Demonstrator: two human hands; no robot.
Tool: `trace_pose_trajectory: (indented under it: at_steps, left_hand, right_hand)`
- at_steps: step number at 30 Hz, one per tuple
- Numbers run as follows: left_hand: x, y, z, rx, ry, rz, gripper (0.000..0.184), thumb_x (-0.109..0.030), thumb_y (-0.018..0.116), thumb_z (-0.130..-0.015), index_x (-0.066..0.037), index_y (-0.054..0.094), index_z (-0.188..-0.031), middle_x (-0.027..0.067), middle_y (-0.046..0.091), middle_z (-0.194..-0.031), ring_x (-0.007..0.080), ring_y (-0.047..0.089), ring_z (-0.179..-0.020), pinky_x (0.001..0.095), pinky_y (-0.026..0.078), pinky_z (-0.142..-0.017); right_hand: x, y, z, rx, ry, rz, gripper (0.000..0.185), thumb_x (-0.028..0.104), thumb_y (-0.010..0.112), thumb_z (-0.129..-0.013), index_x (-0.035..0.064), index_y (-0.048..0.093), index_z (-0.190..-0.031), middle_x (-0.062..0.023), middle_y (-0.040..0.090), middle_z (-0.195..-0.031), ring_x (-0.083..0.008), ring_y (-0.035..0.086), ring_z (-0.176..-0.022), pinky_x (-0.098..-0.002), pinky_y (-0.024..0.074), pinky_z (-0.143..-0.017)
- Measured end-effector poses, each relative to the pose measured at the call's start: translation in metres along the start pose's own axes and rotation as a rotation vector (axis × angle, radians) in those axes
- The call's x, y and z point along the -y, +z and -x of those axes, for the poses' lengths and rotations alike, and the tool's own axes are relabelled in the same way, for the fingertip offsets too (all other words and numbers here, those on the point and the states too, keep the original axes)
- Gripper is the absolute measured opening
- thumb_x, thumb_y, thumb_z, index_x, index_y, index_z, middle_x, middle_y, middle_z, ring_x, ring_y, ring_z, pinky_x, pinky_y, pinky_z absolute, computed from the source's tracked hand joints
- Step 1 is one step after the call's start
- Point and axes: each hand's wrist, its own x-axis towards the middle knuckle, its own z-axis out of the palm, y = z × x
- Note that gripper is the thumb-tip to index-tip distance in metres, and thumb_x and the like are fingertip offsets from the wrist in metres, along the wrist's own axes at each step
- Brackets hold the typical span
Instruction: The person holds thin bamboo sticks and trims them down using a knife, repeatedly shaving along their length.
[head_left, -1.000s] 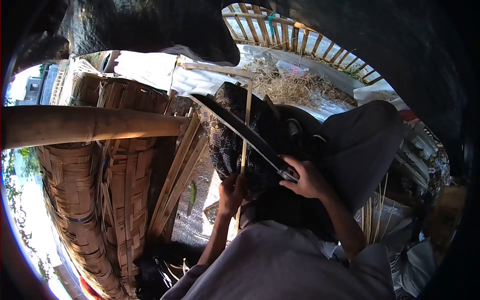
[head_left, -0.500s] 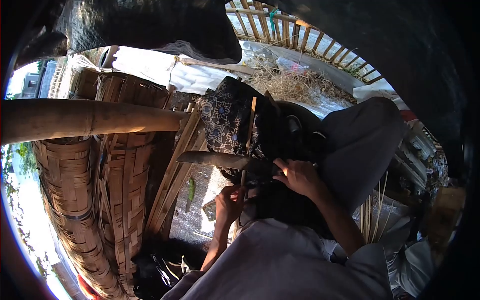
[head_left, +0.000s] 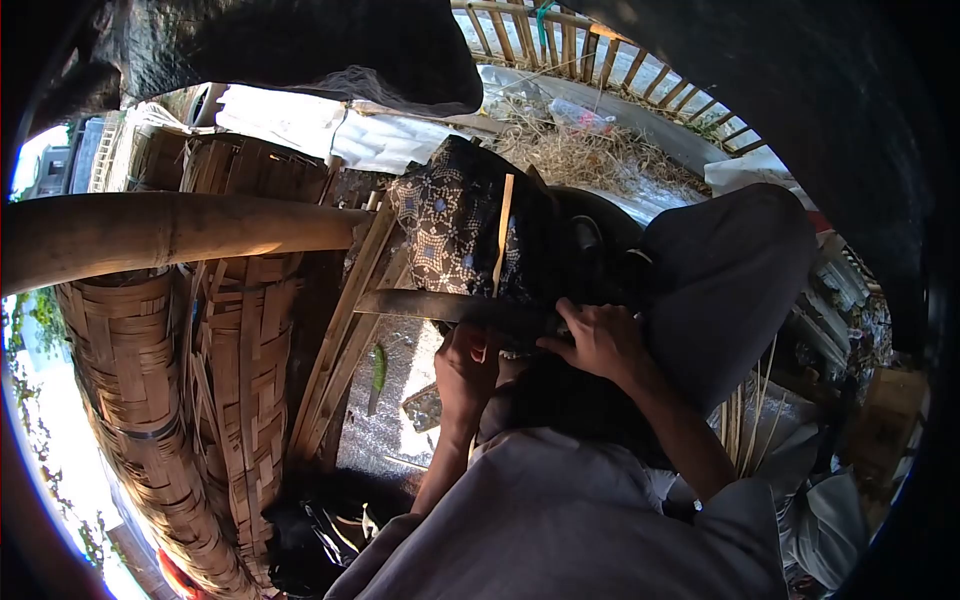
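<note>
My right hand (head_left: 600,340) is closed around the handle end of a long, dark-bladed knife (head_left: 420,304), whose blade points left and lies nearly level. Just below the blade, my left hand (head_left: 467,368) grips a thin bamboo strip (head_left: 504,235) with bent fingers. The strip rises past the blade, in front of a patterned dark cloth (head_left: 440,225) that covers my left leg. Where strip and blade cross, the blade hides part of the strip; whether they touch is hard to tell.
A thick bamboo pole (head_left: 180,228) juts in from the left above tall woven bamboo pieces (head_left: 130,370). Wooden slats (head_left: 345,340) lean beside them. Dry straw (head_left: 590,155) lies beyond my legs, near a slatted bamboo fence (head_left: 600,70). Thin sticks (head_left: 757,420) stand at the right.
The knife has swung from a steep diagonal to nearly level, its tip lower. Less of the strip shows above the blade. My left hand has moved up close beneath the blade since the previous frame.
</note>
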Motion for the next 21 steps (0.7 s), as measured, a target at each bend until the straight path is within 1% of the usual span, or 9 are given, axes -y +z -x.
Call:
trace_pose_trajectory:
  at_steps: [4,6,10,12,13,15,16,19,21]
  left_hand:
    - [0.001,0.004,0.002,-0.05,-0.005,-0.013,0.013,-0.006,0.066,-0.076,-0.003,0.053,-0.074,0.0116,0.058,-0.066,0.0235,0.058,-0.055,0.0312,0.046,-0.05]
    - [0.002,0.003,0.003,-0.101,0.05,0.008,0.012,-0.006,0.066,-0.076,-0.004,0.054,-0.075,0.0115,0.057,-0.066,0.0242,0.059,-0.056,0.0315,0.046,-0.05]
    - [0.001,0.004,0.005,-0.084,0.026,-0.036,0.009,-0.006,0.064,-0.077,-0.004,0.055,-0.078,0.0119,0.057,-0.067,0.025,0.059,-0.057,0.0332,0.046,-0.05]
    - [-0.006,0.004,0.005,-0.063,-0.005,-0.042,0.005,-0.003,0.06,-0.078,-0.004,0.056,-0.081,0.0139,0.058,-0.071,0.0291,0.06,-0.06,0.0358,0.047,-0.052]
    - [-0.005,0.004,0.004,-0.061,0.001,-0.044,0.005,-0.003,0.06,-0.078,-0.004,0.056,-0.081,0.0139,0.058,-0.071,0.0291,0.06,-0.06,0.0358,0.047,-0.052]
    - [0.0,0.004,0.007,-0.065,0.114,-0.105,0.004,-0.001,0.055,-0.08,-0.002,0.056,-0.083,0.0162,0.057,-0.075,0.0341,0.058,-0.064,0.039,0.047,-0.054]
    - [0.004,0.004,0.007,-0.03,0.083,-0.105,0.005,0.001,0.052,-0.08,-0.001,0.055,-0.085,0.018,0.056,-0.077,0.0374,0.057,-0.067,0.0416,0.046,-0.056]
    - [0.006,0.004,0.006,-0.032,0.09,0.014,0.002,-0.001,0.052,-0.081,0.0,0.053,-0.082,0.0182,0.056,-0.076,0.038,0.056,-0.067,0.0433,0.044,-0.056]
    - [0.003,0.007,0.007,-0.053,0.119,-0.062,0.002,-0.002,0.051,-0.082,0.0,0.052,-0.081,0.0182,0.055,-0.076,0.0381,0.055,-0.067,0.0431,0.044,-0.056]
  right_hand:
    - [0.002,0.001,0.0,0.016,0.004,0.02,0.049,0.053,0.061,-0.076,0.0056,0.054,-0.089,-0.0087,0.058,-0.056,-0.0286,0.061,-0.053,-0.0385,0.0479,-0.047]
    - [0.001,0.005,0.0,0.003,0.006,0.015,0.049,0.053,0.061,-0.076,0.0059,0.055,-0.088,-0.0085,0.058,-0.055,-0.0284,0.061,-0.053,-0.0384,0.0479,-0.047]
    - [0.001,0.007,0.0,-0.03,0.019,0.007,0.047,0.053,0.06,-0.076,0.0075,0.056,-0.087,-0.0075,0.058,-0.055,-0.0275,0.06,-0.051,-0.0388,0.0476,-0.047]
    - [0.001,0.007,0.0,-0.042,0.027,0.022,0.046,0.053,0.06,-0.076,0.0081,0.056,-0.087,-0.0073,0.058,-0.055,-0.0274,0.06,-0.05,-0.0391,0.0474,-0.047]
    - [0.001,0.007,-0.001,-0.05,0.031,0.04,0.046,0.053,0.06,-0.076,0.0087,0.057,-0.087,-0.0071,0.058,-0.055,-0.0273,0.06,-0.05,-0.0395,0.0473,-0.047]
    - [-0.001,0.008,-0.002,-0.045,0.033,0.021,0.046,0.054,0.059,-0.076,0.0092,0.057,-0.087,-0.007,0.057,-0.055,-0.0273,0.06,-0.05,-0.0395,0.0471,-0.046]
    - [-0.002,0.008,-0.003,-0.038,0.03,0.004,0.045,0.054,0.058,-0.077,0.0097,0.057,-0.087,-0.0069,0.057,-0.054,-0.0272,0.06,-0.05,-0.0396,0.047,-0.046]
    - [0.001,0.006,-0.003,-0.026,0.047,0.015,0.048,0.057,0.057,-0.077,0.0101,0.058,-0.088,-0.007,0.057,-0.054,-0.0272,0.06,-0.049,-0.0395,0.047,-0.046]
    - [0.002,0.006,-0.001,-0.028,0.054,0.012,0.049,0.058,0.056,-0.076,0.0101,0.058,-0.087,-0.0073,0.057,-0.053,-0.0272,0.06,-0.049,-0.0395,0.0469,-0.046]
